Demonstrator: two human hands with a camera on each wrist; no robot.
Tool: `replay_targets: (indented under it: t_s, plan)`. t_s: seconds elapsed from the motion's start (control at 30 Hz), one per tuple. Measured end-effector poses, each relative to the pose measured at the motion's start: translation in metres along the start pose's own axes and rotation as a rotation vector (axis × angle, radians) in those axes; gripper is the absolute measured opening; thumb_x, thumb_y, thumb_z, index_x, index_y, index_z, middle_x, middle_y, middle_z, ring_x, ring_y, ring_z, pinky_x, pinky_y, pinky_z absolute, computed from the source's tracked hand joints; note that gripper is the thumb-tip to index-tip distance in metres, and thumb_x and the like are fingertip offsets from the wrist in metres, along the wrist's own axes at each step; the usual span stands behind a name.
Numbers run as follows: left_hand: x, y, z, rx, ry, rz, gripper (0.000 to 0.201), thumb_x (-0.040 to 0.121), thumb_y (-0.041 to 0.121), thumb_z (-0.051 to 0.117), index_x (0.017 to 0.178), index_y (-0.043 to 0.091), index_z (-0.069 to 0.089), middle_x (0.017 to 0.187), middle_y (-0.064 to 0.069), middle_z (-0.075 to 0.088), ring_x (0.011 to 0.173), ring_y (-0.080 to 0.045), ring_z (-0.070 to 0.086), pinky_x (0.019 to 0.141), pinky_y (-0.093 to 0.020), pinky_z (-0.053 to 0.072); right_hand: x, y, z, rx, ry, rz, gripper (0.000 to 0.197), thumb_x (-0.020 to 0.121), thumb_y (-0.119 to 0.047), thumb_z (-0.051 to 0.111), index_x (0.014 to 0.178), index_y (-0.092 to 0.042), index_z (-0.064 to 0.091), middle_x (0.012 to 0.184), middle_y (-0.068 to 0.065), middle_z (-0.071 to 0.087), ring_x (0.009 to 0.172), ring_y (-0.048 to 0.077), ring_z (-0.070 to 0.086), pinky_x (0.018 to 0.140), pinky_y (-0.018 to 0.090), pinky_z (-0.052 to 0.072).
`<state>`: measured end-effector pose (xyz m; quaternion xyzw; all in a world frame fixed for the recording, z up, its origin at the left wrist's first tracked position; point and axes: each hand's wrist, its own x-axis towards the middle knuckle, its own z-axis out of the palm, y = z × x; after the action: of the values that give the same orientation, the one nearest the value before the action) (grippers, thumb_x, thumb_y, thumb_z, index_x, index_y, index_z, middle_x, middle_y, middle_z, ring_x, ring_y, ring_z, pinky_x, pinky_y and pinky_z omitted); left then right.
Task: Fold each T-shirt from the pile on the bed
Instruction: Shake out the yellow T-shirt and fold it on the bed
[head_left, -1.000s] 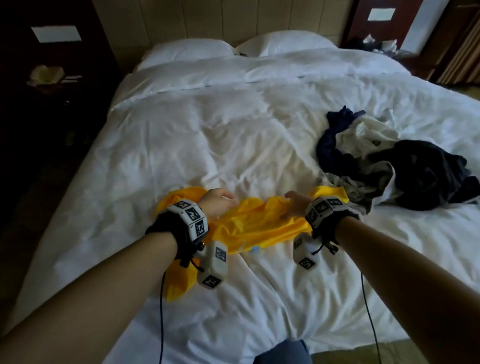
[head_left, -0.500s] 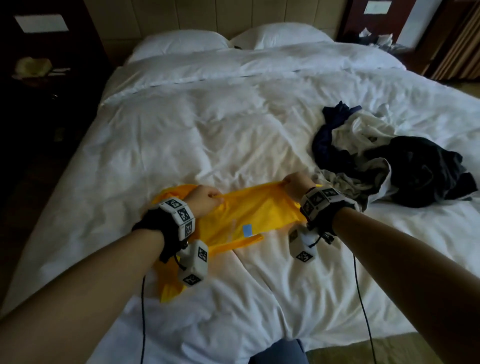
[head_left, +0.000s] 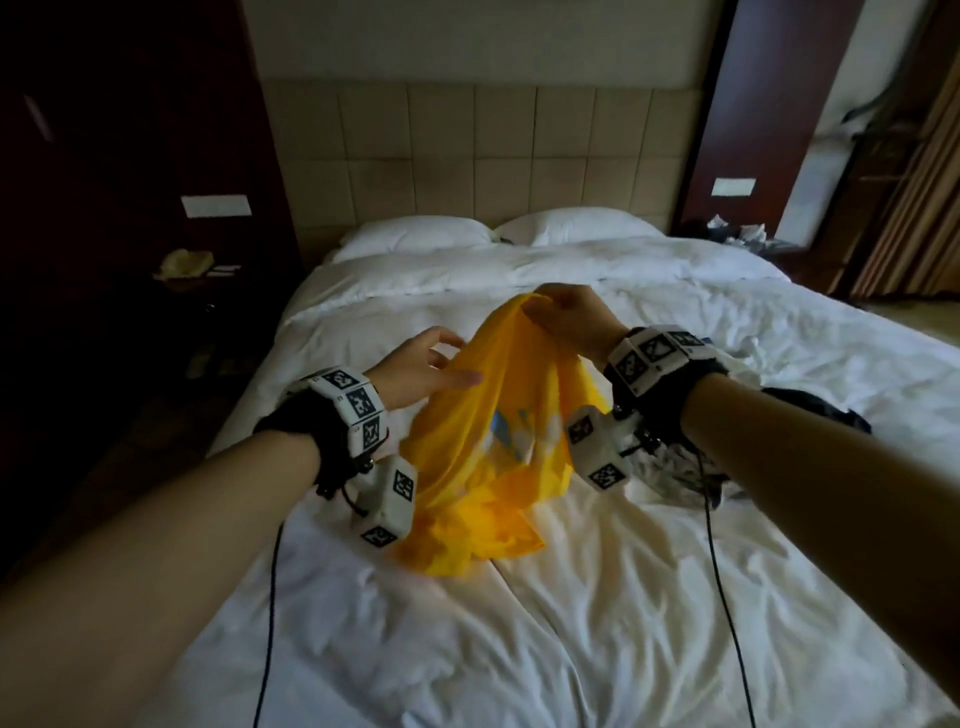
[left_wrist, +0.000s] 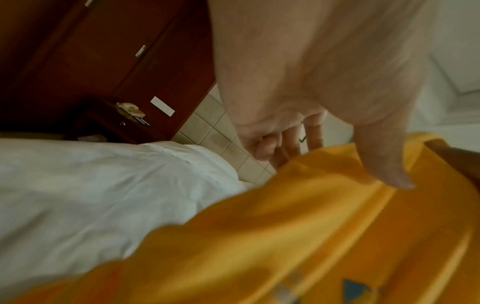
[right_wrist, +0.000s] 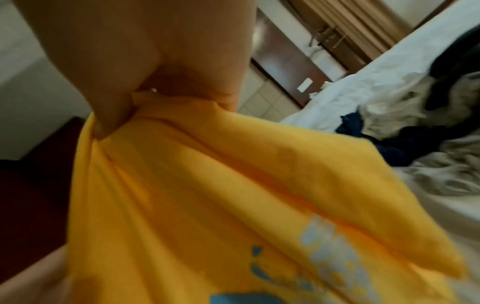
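Note:
A yellow T-shirt (head_left: 467, 467) with a blue and white print hangs bunched above the white bed (head_left: 571, 649), its lower end still resting on the sheet. My right hand (head_left: 561, 306) pinches its top edge and holds it up; the right wrist view shows the thumb and fingers clamped on the yellow T-shirt (right_wrist: 207, 195) at the pinch (right_wrist: 124, 107). My left hand (head_left: 441, 358) is beside the shirt's left edge with fingers spread. In the left wrist view the thumb lies on the front of the yellow T-shirt (left_wrist: 311, 236) and the fingers reach behind its edge without closing.
A pile of dark and white clothes (head_left: 810, 415) lies on the bed's right side, mostly behind my right wrist, also seen as the clothes pile (right_wrist: 389, 127). Two pillows (head_left: 415, 239) sit at the headboard. A dark nightstand (head_left: 197, 280) stands left of the bed.
The yellow T-shirt was lying stretched on the bed between both hands. Now my right hand has lifted it up and my left hand has let go and opened beside it.

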<state>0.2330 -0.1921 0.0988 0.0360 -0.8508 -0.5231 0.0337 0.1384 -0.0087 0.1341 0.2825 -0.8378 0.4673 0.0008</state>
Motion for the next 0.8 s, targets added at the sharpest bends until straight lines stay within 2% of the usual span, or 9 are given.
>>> replay_targets:
  t_s: [0.07,0.13,0.23,0.3,0.43,0.57,0.67,0.73,0.8]
  plan:
    - [-0.01,0.023,0.003,0.025,-0.048,0.062,0.043,0.08,0.02,0.074,0.117,0.018,0.051,0.103,-0.005,0.066,0.093,-0.018,0.064,0.081,-0.027,0.052,-0.008,-0.033,0.0,-0.048,-0.085,-0.106,0.007,0.092,-0.016,0.06,0.085,-0.014,0.061,0.072,0.0,0.057,0.071,0.013,0.052,0.068,0.027,0.045]
    - [-0.016,0.044,0.011,0.073,-0.059,0.131,0.042,0.081,0.018,0.074,0.118,0.016,0.055,0.104,0.002,0.065,0.096,-0.013,0.062,0.079,-0.021,0.052,-0.016,-0.06,0.0,-0.085,-0.137,-0.181,0.007,0.09,-0.016,0.062,0.09,-0.01,0.066,0.083,0.004,0.061,0.081,0.014,0.055,0.077,0.03,0.048]
    - [-0.023,0.068,0.016,-0.011,0.089,0.133,0.037,0.084,0.011,0.07,0.119,0.011,0.059,0.104,-0.002,0.062,0.096,-0.016,0.059,0.074,-0.023,0.05,-0.022,-0.082,-0.006,-0.06,-0.1,-0.202,0.006,0.089,-0.016,0.062,0.091,-0.01,0.065,0.09,0.006,0.062,0.087,0.018,0.059,0.083,0.034,0.05]
    - [-0.027,0.078,0.014,-0.109,0.127,0.123,0.029,0.085,0.006,0.067,0.114,0.009,0.062,0.104,-0.008,0.064,0.097,-0.021,0.06,0.08,-0.029,0.051,-0.027,-0.087,-0.014,-0.009,-0.08,-0.196,0.011,0.089,-0.017,0.063,0.096,-0.008,0.064,0.095,0.008,0.062,0.092,0.021,0.06,0.088,0.039,0.051]
    - [-0.033,0.09,0.003,-0.269,0.213,0.134,0.028,0.085,0.013,0.068,0.113,0.012,0.064,0.108,-0.007,0.068,0.099,-0.024,0.065,0.091,-0.04,0.052,-0.04,-0.077,-0.026,0.178,-0.201,-0.061,0.035,0.091,-0.033,0.06,0.118,-0.01,0.054,0.11,0.007,0.061,0.097,0.018,0.06,0.081,0.03,0.051]
    - [-0.037,0.104,-0.005,-0.483,0.344,0.149,0.011,0.087,0.008,0.064,0.093,0.016,0.06,0.088,-0.003,0.066,0.08,-0.018,0.064,0.084,-0.039,0.052,-0.046,-0.049,-0.017,0.109,-0.364,0.101,0.093,0.067,-0.058,0.073,0.144,-0.029,0.03,0.138,-0.007,0.047,0.124,0.019,0.048,0.099,0.051,0.043]
    - [-0.04,0.115,-0.012,-0.534,0.446,0.13,0.019,0.087,0.009,0.066,0.082,0.022,0.052,0.082,-0.001,0.061,0.076,-0.016,0.06,0.082,-0.038,0.049,-0.052,-0.037,0.003,-0.043,-0.449,0.222,0.092,0.079,-0.046,0.071,0.15,-0.034,0.013,0.151,-0.008,0.031,0.137,0.023,0.033,0.103,0.055,0.035]
    - [-0.043,0.12,-0.016,-0.537,0.472,0.138,0.014,0.084,0.014,0.07,0.092,0.019,0.059,0.092,-0.006,0.066,0.088,-0.023,0.064,0.088,-0.044,0.051,-0.054,-0.036,0.016,-0.009,-0.492,0.243,0.081,0.085,-0.039,0.066,0.149,-0.03,0.018,0.152,-0.002,0.031,0.138,0.027,0.032,0.106,0.054,0.034]
    - [-0.047,0.121,-0.022,-0.545,0.508,0.152,0.026,0.082,0.017,0.072,0.106,0.013,0.063,0.103,-0.011,0.068,0.099,-0.029,0.064,0.092,-0.05,0.05,-0.053,-0.039,0.028,0.091,-0.472,0.238,0.073,0.086,-0.034,0.065,0.148,-0.026,0.026,0.15,0.001,0.035,0.136,0.029,0.035,0.106,0.052,0.034]
